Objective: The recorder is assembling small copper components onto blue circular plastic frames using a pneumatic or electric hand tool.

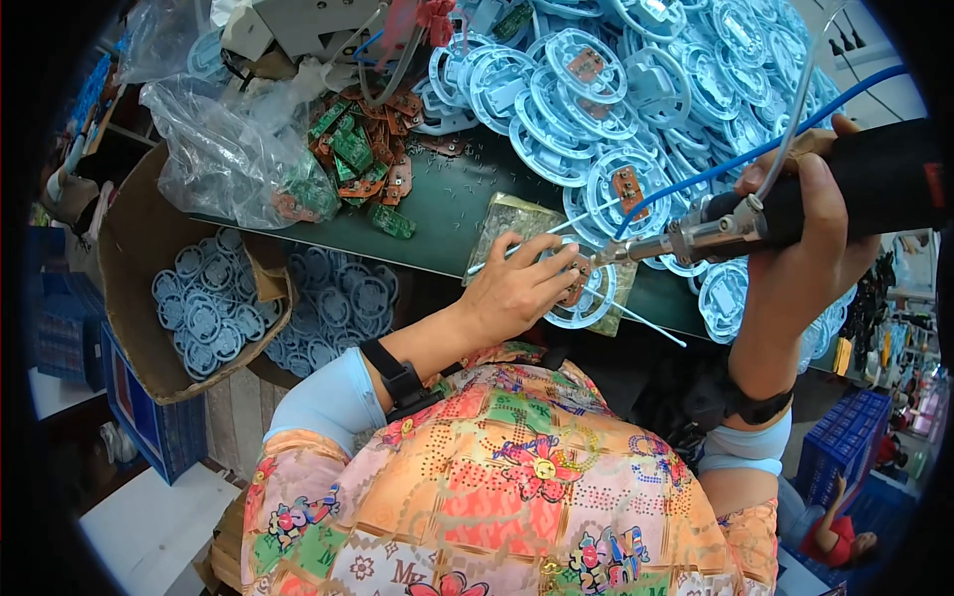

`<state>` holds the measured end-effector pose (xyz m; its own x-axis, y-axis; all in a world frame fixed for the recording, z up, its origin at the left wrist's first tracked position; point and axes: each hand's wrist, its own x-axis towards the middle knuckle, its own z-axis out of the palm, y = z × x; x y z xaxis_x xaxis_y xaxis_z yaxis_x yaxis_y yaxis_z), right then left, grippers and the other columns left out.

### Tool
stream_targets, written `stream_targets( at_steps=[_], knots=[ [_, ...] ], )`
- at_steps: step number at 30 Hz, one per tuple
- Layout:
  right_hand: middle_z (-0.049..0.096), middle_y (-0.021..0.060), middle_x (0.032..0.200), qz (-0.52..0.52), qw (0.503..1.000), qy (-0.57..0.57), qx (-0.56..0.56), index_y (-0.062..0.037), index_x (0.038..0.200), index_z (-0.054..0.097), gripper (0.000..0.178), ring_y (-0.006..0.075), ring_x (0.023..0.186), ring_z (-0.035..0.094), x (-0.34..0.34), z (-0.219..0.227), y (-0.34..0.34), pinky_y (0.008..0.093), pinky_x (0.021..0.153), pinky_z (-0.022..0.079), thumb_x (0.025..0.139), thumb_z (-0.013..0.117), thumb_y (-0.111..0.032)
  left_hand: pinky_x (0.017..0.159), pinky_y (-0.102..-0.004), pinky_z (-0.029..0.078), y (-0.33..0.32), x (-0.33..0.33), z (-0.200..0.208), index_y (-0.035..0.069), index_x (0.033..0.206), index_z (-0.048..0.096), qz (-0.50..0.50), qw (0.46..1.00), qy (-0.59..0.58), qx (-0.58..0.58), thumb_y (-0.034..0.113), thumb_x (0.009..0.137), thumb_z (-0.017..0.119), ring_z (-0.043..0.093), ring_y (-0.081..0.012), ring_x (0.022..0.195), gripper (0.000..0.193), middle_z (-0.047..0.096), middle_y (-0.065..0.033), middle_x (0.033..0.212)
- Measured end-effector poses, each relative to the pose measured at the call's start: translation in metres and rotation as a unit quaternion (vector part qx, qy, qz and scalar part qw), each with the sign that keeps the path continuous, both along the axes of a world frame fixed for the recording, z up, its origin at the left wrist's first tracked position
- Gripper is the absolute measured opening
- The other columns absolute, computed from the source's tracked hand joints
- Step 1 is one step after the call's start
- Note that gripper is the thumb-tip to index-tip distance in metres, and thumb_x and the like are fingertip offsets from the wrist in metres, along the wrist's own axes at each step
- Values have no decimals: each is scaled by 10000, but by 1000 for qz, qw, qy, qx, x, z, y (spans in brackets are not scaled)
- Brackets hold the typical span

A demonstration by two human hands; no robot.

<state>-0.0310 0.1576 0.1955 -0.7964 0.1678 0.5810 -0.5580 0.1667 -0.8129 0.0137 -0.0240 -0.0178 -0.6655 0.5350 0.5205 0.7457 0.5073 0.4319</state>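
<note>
My right hand (823,214) is wrapped round a black powered screwdriver (889,179) with a metal nose, held almost level. Its tip meets a small orange-brown circuit board (573,286), which lies in a light-blue round plastic housing (599,303). From the other side my left hand (509,286) steadies that housing, fingertips pressed on its board. Both rest on a tape-covered pad (502,221) at the bench's near edge. A thin white rod (646,324) sticks out past the housing. The fingers partly hide the board.
A large heap of light-blue housings (556,109) covers the bench's far right. Green and orange boards (363,149) lie piled on the dark green bench (437,238), with small screws scattered near. A cardboard box (134,238) holds round blue parts. A blue hose (715,171) crosses beside the screwdriver.
</note>
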Motion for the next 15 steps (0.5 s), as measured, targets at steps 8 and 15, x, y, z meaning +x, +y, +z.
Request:
stream_targets(
  at_steps=[8,15],
  knots=[
    [589,170,772,-4,1000,-14,-11,98,1232,463,441,233,638,598,-11,-12,-2,377,626,514,848,584,-80,935,-453,354,1,-2,0,113,1125,678,4,1000,1,3,157,782,759,528,-245,1192,356,639,-7,1123],
    [587,158,781,2,1000,-13,-14,83,1208,480,408,228,644,593,-11,-14,-1,375,629,511,847,583,-76,937,-452,353,0,-2,1,109,1119,679,7,1000,3,0,172,797,745,528,-242,1190,335,637,-6,1115]
  ],
)
